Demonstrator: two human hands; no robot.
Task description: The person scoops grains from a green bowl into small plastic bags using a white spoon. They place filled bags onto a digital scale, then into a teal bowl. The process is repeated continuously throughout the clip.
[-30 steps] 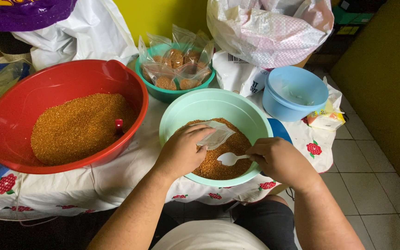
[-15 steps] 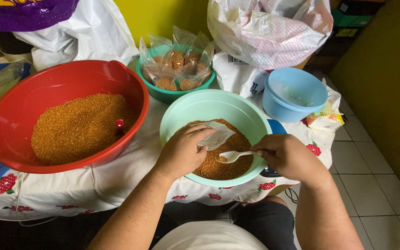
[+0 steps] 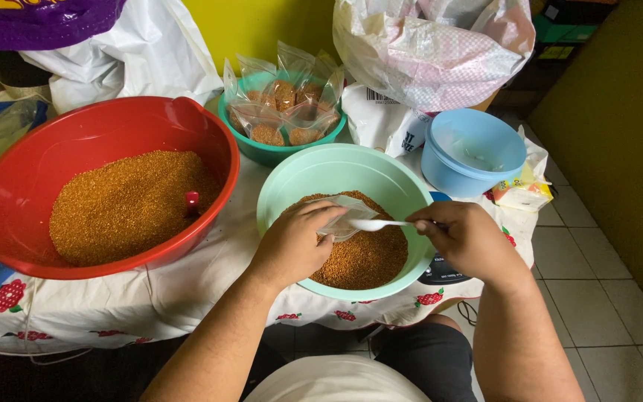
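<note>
Grains, orange-brown and fine, fill the bottom of the mint-green bowl (image 3: 277, 195), which sits at the near edge of the bench (image 3: 187, 294) under a white cloth printed with red flowers. Over that bowl the left hand (image 3: 292, 242) holds a small clear plastic bag (image 3: 342, 216), its fingers (image 3: 321, 216) pinching the bag's mouth so it gapes toward the right. The right hand (image 3: 466, 238) holds a white plastic spoon (image 3: 372, 223), fingers pressed together around the handle, the spoon's bowl level and touching the bag's opening.

Judging by this, the step in hand is spooning grains into the bag. The next move seems to call for a steady tip of the spoon into the held-open mouth, kept over the mint-green bowl so spills fall back in.

Left of the mint-green bowl stands a large red bowl (image 3: 16, 186) with a broad heap of the same grains and a small red scoop poking out of it. Behind the mint-green bowl, a teal bowl (image 3: 262, 152) holds several filled clear bags. To the right and behind, a light blue tub (image 3: 470, 152) looks nearly empty, apart from something clear inside that is hard to make out. A dark object, possibly a scale (image 3: 440, 272), peeks out beneath the mint-green bowl's right side.
</note>
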